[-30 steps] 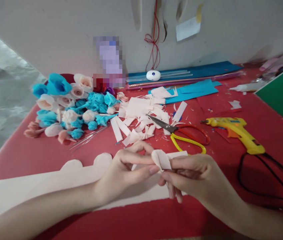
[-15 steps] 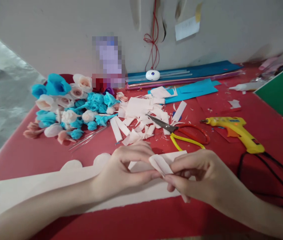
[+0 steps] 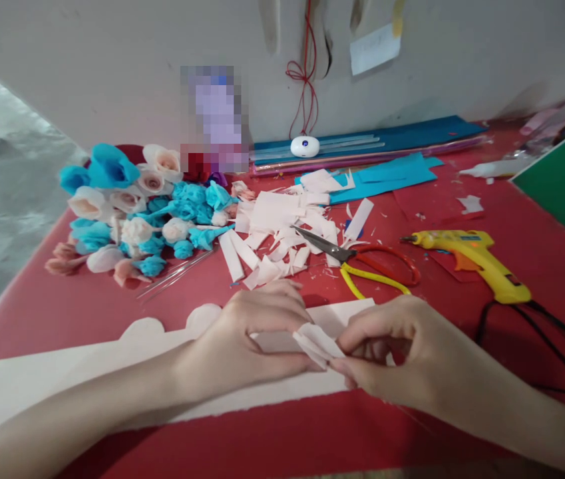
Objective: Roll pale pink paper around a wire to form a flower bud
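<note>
A small folded piece of pale pink crepe paper (image 3: 318, 344) is pinched between my two hands. My left hand (image 3: 257, 332) closes thumb and fingers on its left edge. On its right end, my right hand (image 3: 392, 346) grips with thumb and forefinger, the other fingers curled behind. Beneath both hands lies a long pale pink paper sheet (image 3: 77, 372) on the red table (image 3: 242, 452). Two rounded paper pieces (image 3: 143, 328) stick out past the sheet's far edge. Just beyond my hands rest scissors (image 3: 347, 255) with one red and one yellow handle.
Blue, white and pink paper flowers (image 3: 152, 206) crowd the back left. Pale paper scraps (image 3: 277, 226) lie mid-table, with blue paper (image 3: 392, 178) behind them. A yellow glue gun (image 3: 476, 256) with a black cord (image 3: 556, 352) sits right, near a green board (image 3: 562, 179).
Both hands keep hold of the folded paper. It has tilted and shifted slightly down, and the right fingers have drawn in closer behind it.
</note>
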Available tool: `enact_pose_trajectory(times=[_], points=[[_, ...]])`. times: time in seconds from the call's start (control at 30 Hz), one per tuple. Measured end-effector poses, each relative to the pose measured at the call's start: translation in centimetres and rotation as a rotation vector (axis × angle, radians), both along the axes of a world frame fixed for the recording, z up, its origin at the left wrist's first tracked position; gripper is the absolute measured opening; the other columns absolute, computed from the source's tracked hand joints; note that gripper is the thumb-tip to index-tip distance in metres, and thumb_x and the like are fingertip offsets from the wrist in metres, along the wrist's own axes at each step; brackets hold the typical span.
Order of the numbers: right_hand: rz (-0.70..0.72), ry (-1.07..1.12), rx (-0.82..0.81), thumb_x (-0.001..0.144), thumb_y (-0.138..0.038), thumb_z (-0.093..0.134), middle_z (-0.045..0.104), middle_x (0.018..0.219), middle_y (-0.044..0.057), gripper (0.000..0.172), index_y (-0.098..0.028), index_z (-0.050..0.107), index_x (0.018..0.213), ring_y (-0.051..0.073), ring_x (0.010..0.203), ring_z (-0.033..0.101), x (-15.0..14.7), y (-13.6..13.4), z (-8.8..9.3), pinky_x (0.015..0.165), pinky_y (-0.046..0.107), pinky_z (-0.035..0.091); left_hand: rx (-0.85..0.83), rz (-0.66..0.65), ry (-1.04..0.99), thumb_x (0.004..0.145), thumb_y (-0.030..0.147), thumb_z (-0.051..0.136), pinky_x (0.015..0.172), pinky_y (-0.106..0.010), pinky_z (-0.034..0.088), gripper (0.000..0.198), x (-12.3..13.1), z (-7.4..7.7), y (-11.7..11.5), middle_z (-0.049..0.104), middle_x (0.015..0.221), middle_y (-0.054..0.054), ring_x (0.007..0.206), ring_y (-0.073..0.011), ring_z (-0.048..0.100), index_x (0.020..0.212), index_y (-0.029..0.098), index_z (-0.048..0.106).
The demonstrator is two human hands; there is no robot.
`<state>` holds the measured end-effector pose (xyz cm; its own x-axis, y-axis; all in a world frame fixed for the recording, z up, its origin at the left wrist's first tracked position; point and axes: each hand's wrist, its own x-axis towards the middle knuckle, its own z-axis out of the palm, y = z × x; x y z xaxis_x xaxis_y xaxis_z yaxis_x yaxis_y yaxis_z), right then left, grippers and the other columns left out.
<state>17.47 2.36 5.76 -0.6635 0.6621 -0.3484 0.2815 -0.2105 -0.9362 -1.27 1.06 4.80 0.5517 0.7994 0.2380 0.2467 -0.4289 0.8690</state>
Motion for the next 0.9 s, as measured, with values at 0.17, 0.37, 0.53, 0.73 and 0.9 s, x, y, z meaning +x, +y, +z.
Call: enact_pose_trajectory(times=[0.17,0.37,0.53,0.73,0.9], points=[[0.074,-0.068,0.066,0.072,-0.024,0.057,0.044,0.053,-0.003,0.013,-0.016,0.062,0.063,0.004,0.049,0.034,0.3,-0.1,-0.3,0.041,0.014,0.026,0.035,-0.047,0.036,0.07,0.009,0.065,0.07,-0.028,0.044,0.003,-0.2,0.4,-0.1,0.065,0.061,-0.006,0.06,-0.0123,0.054,0.068,0.009,0.066],[0.119,-0.089,0.039,0.074,-0.027,0.057,0.045,0.055,-0.003,0.013,-0.017,0.065,0.07,0.004,0.05,0.035,0.7,0.1,-0.5,0.042,0.013,0.028,0.097,-0.099,0.037,0.07,0.007,0.065,0.067,-0.029,0.045,0.002,-0.1,0.5,0.1,0.065,0.06,-0.007,0.06,-0.0129,0.052,0.071,0.008,0.067],[0.143,-0.041,0.039,0.075,-0.028,0.058,0.052,0.059,-0.004,0.013,-0.019,0.067,0.076,0.004,0.052,0.039,1.2,0.2,-0.6,0.044,0.013,0.029,0.132,-0.155,0.053,0.068,0.006,0.066,0.067,-0.031,0.045,0.004,-0.3,0.4,0.3,0.066,0.062,-0.008,0.061,-0.0133,0.053,0.072,0.005,0.066],[0.201,-0.056,0.007,0.075,-0.032,0.058,0.061,0.065,-0.003,0.015,-0.02,0.068,0.077,0.006,0.058,0.046,1.3,0.2,-0.8,0.048,0.014,0.032,0.182,-0.181,0.042,0.069,0.007,0.065,0.067,-0.032,0.046,0.004,-0.3,0.4,0.3,0.067,0.063,-0.008,0.062,-0.0138,0.054,0.073,0.007,0.067],[0.261,-0.091,-0.013,0.077,-0.036,0.055,0.062,0.064,-0.002,0.022,-0.017,0.067,0.074,0.007,0.057,0.047,1.3,0.2,-0.4,0.047,0.016,0.03,0.227,-0.168,0.049,0.069,0.009,0.066,0.065,-0.032,0.046,0.004,-0.2,0.4,0.5,0.067,0.062,-0.008,0.061,-0.0139,0.053,0.073,0.008,0.065]])
